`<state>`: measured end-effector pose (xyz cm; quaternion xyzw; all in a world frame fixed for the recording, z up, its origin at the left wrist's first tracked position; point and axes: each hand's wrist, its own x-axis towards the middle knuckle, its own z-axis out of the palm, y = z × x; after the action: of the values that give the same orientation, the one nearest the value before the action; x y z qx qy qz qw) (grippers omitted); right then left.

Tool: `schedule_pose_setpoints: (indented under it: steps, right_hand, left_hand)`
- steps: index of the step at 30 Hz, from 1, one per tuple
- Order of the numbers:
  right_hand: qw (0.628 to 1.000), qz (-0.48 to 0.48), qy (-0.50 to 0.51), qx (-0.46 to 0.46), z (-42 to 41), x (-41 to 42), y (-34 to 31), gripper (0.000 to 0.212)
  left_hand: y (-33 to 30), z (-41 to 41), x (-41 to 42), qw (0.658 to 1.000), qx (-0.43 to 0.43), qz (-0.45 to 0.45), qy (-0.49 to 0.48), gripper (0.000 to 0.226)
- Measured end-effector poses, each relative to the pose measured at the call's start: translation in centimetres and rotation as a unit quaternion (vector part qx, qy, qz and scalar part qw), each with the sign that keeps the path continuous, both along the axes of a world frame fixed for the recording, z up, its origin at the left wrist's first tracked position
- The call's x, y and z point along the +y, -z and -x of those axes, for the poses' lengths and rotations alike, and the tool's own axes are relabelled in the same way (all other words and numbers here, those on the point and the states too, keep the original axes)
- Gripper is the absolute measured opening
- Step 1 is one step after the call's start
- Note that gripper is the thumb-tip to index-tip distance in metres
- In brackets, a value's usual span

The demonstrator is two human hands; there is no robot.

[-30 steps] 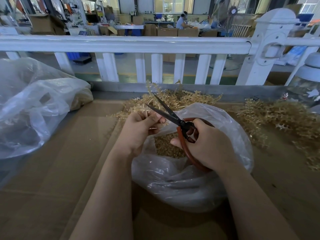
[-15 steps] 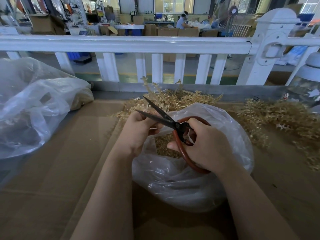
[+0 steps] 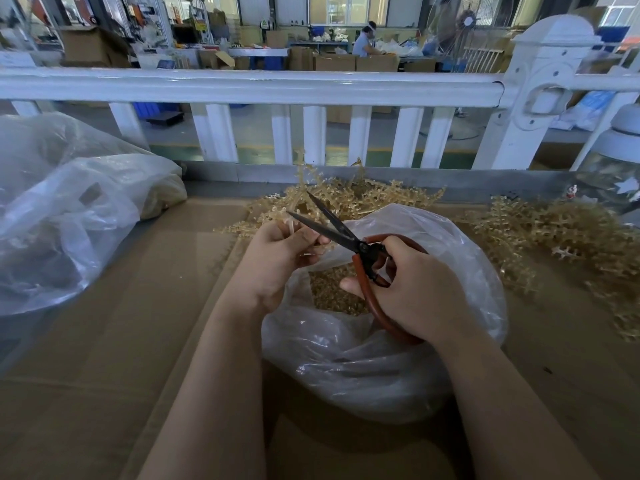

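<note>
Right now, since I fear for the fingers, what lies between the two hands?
In the head view, the open scissors bridge the gap from the right hand to the left hand and its sprig, above the clear bag.

scissors above bag | sprues right | railing behind

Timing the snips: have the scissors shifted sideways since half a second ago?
Yes. The scissors moved right: half a second ago their upper tip lay below the next picket leftward; now it lies below this white picket.
</note>
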<state>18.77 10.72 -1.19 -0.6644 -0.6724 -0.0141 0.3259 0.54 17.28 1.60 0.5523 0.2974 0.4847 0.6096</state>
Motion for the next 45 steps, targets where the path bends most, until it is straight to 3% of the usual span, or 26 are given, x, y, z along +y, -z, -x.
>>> schedule_pose_setpoints:
  steps: [6, 11, 24, 31, 37, 41, 45]
  right_hand:
    - [1.000, -0.018, 0.009, -0.010, 0.1, -0.1, 0.0, 0.074]
    - [0.999, -0.032, 0.017, -0.014, 0.1, 0.0, 0.1, 0.068]
    - [1.000, -0.025, 0.004, 0.013, -0.1, 0.1, 0.4, 0.078]
    - [0.999, -0.036, -0.003, 0.026, 0.0, -0.1, 0.2, 0.067]
    - [0.997, -0.072, 0.004, -0.015, 0.0, -0.7, -0.3, 0.058]
    - [0.997, -0.073, -0.024, -0.019, 0.1, -0.8, -0.3, 0.052]
    - [0.989, -0.136, -0.055, -0.010, 0.6, -1.1, -0.8, 0.045]
  left_hand:
    - [0.1, 0.1, 0.0, 1.000, -0.002, -0.006, 0.006, 0.043]
    - [0.0, 0.1, 0.0, 1.000, -0.003, -0.011, 0.011, 0.018]
    - [0.2, 0.3, 0.2, 1.000, -0.009, -0.013, 0.014, 0.010]
    - [0.1, 0.3, 0.3, 1.000, -0.011, -0.004, 0.003, 0.014]
    - [0.0, 0.2, 0.3, 0.998, -0.032, 0.040, -0.041, 0.013]
    - [0.1, 0.3, 0.5, 0.997, -0.013, 0.041, -0.066, 0.015]
    - [0.4, 0.2, 0.5, 0.995, 0.027, 0.025, -0.088, 0.024]
